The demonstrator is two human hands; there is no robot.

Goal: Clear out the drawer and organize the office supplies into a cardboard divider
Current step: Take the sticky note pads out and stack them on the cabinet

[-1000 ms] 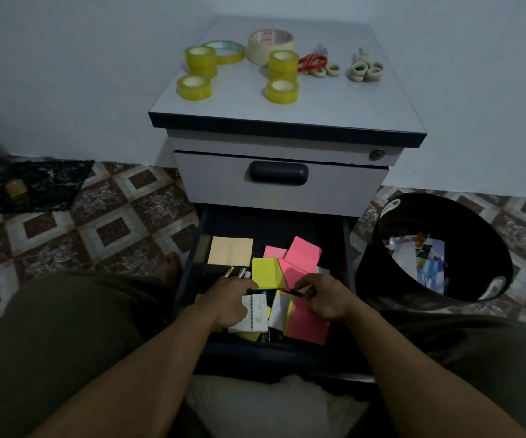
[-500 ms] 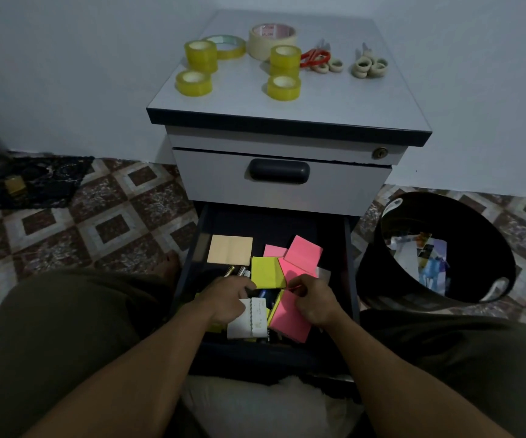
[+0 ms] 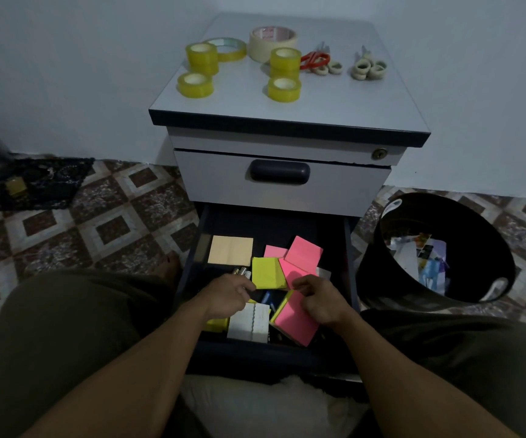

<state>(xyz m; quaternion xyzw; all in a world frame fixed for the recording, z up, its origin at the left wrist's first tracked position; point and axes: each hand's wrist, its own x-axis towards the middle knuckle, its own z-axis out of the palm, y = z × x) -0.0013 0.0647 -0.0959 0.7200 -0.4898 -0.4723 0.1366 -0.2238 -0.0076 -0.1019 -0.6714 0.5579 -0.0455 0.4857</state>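
You're only partway: tape rolls (image 3: 195, 85) and scissors (image 3: 315, 61) sit on the cabinet top (image 3: 334, 102), but the open drawer (image 3: 348, 248) below holds sticky pads (image 3: 304, 254) yet to clear. Your left hand (image 3: 228, 294) and right hand (image 3: 320, 300) curl among them; whether either grips anything, I cannot tell. No divider shows.

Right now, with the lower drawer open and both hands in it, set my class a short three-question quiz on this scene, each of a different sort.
1. True or false: the upper drawer is shut.
2. Where do the tape rolls lie? A on the floor; B on the cabinet top; C on the person's lap.
3. Fill in: the black bin stands on the open drawer's ___ side.
Key: 1 true; 2 B; 3 right.
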